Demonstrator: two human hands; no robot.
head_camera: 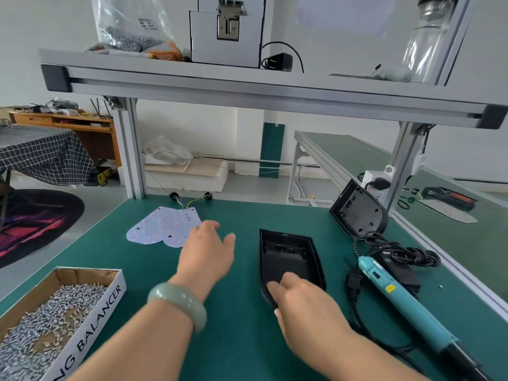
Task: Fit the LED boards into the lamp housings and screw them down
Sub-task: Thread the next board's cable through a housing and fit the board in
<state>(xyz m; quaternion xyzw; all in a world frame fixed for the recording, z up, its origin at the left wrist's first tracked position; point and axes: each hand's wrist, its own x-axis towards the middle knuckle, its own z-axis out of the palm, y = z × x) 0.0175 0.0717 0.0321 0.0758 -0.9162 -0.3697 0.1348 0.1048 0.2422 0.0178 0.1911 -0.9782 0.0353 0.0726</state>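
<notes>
Two white LED boards [162,228] with coloured wires lie overlapped on the green mat at the middle left. My left hand [207,250] hovers just right of them, fingers relaxed and holding nothing. A black lamp housing [288,251] lies open side up in the centre. My right hand [302,303] rests on its near end, fingers over the rim. A second black housing [357,213] leans upright at the back right. The teal electric screwdriver [401,298] lies to the right.
A cardboard box of several small screws [52,314] sits at the front left. A coiled black cable and power unit [398,257] lie beside the screwdriver. An aluminium shelf [247,89] spans overhead. The bench's raised rail [453,265] runs along the right.
</notes>
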